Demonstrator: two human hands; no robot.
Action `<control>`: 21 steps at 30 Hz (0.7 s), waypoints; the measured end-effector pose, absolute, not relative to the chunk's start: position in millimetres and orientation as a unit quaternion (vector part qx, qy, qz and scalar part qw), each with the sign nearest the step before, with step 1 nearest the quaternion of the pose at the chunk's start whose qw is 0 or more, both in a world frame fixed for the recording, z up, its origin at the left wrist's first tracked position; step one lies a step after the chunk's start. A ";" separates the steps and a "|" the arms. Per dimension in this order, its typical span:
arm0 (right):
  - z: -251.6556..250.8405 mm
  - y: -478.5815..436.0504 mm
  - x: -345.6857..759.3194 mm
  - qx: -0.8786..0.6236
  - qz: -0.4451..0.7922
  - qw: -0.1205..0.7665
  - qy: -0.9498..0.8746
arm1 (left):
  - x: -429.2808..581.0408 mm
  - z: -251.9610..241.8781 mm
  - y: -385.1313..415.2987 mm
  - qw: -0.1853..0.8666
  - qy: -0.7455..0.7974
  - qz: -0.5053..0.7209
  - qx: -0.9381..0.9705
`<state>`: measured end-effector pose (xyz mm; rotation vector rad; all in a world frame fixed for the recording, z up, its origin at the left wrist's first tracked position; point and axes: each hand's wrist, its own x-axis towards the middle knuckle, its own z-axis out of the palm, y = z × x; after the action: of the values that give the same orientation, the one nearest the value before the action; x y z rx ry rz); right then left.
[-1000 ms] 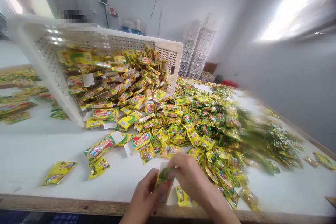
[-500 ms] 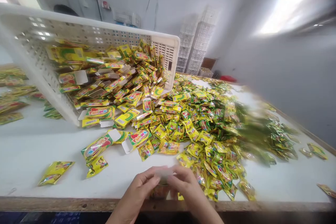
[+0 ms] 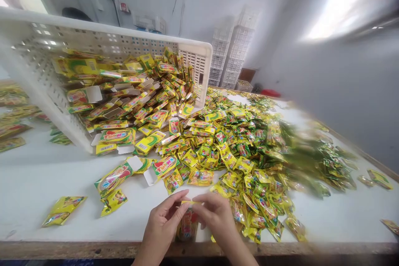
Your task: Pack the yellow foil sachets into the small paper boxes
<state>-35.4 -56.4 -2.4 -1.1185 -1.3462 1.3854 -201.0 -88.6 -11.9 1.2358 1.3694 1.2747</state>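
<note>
At the table's front edge, a small printed carton point(image 3: 187, 225) stands between my hands, its yellow top end pointing away from me. My left hand point(image 3: 164, 221) pinches the top end from the left with thumb and forefinger. From the right, my right hand point(image 3: 215, 215) closes its fingers on the same end. Just beyond my hands lie an open-flapped carton point(image 3: 163, 166) and yellow sachets point(image 3: 201, 177). A big heap of sachets point(image 3: 246, 162) spreads to the right of my right hand. Another carton point(image 3: 115, 178) and a sachet point(image 3: 114, 202) lie to the left.
A white plastic crate point(image 3: 205, 75) lies on its side at the back left, cartons spilling from its mouth. A single sachet point(image 3: 64, 210) rests at the left front. Stacked crates point(image 3: 238, 45) stand by the far wall. The table's wooden edge point(image 3: 93, 250) runs along the front.
The pale flap between my fingers has folded down, and the carton's yellow top and printed face now show. My hands stay on it. The view has shifted slightly.
</note>
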 end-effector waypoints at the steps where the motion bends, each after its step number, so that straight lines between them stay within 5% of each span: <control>1: -1.3 -56.2 -36.0 -0.452 0.557 0.440 -0.541 | -201.5 -10.1 -87.6 0.423 0.545 0.505 0.518; 9: 14.5 -51.5 -29.7 -0.450 0.577 0.402 -0.551 | -207.0 -4.6 -78.8 0.356 0.489 0.489 0.629; 21: -7.4 -84.2 -19.1 -0.359 0.254 0.451 -0.777 | -216.4 -30.5 -93.6 0.272 0.428 0.487 0.711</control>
<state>-19.1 -84.2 -7.4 -0.8863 -1.9205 0.6268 -216.4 -93.6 -30.5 1.9151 1.1518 1.3108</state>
